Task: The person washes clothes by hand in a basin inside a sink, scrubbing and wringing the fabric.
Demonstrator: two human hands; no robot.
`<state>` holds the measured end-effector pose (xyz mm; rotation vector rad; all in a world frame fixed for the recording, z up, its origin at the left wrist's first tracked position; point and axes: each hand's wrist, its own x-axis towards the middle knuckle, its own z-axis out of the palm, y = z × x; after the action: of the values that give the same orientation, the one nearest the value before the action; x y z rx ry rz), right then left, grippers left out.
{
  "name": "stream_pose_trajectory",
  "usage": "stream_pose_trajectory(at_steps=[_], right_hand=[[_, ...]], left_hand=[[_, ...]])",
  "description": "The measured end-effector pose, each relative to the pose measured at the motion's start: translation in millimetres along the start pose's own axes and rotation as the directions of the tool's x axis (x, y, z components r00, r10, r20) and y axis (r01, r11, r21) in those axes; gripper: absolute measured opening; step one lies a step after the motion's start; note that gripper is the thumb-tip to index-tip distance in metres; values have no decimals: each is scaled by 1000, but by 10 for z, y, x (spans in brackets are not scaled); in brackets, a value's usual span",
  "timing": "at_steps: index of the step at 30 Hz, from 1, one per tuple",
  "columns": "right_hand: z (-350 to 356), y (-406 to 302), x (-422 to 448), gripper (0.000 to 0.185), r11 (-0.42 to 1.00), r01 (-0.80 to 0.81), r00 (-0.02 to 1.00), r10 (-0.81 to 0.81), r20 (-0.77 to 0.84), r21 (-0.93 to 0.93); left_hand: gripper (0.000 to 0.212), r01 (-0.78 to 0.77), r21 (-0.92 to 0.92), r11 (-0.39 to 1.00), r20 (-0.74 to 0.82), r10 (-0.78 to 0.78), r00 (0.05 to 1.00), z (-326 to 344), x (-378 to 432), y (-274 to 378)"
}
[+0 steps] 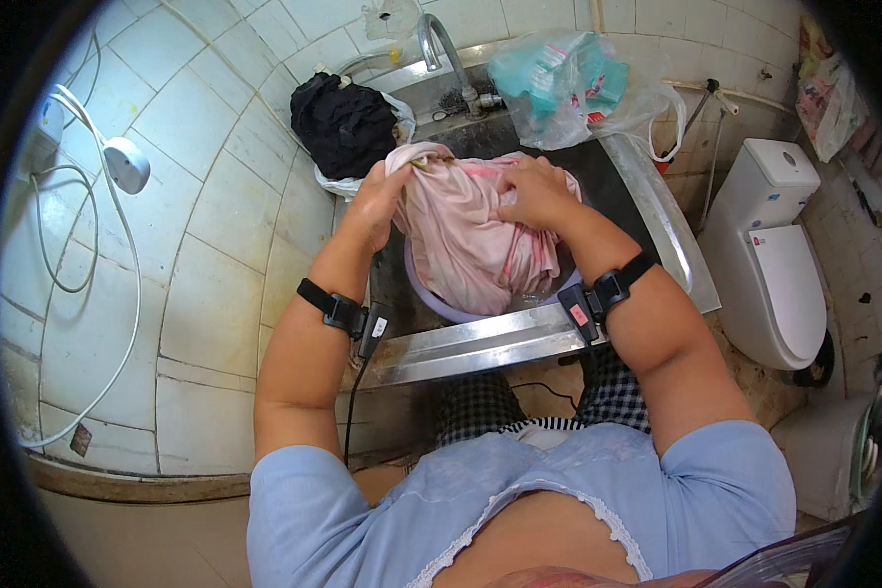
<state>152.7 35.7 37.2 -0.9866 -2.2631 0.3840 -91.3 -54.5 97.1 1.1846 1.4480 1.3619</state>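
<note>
A wet pink cloth [467,228] is bunched up in a pale purple basin [434,305] with some water showing near its front edge. The basin stands in a stainless steel sink [485,342]. My left hand [378,202] grips the cloth's upper left edge, thumb on top and the other fingers mostly hidden. On the cloth's upper right part lies my right hand [535,192], its fingers curled into the folds. Both forearms wear black straps with small devices.
A curved metal faucet [441,51] rises behind the basin. Black cloth [342,125] lies on a white plastic bag at the back left. A clear plastic bag with turquoise packets [573,84] sits at the back right. A white toilet [779,272] stands to the right.
</note>
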Motion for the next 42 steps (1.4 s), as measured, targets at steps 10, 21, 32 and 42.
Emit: stream_pose_trajectory(at_steps=[10,21,32,42], right_hand=[[-132,69,149,20,831,-44,997,0,80,555],[-395,336,272,8,474,-83,877,452,-161,876],[-139,119,160,26,823,-162,977,55,208,544],[105,141,210,29,668,-205,937,-77,341,715]], left_hand=[[15,-276,-93,957,-45,273,961,163,-153,361],[20,-309,-10,951,-48,308,950,184,-21,485],[41,-104,126,987,-184,126,975,23,-95,178],[33,21,-412,911,115,29,993,477,-82,-87]])
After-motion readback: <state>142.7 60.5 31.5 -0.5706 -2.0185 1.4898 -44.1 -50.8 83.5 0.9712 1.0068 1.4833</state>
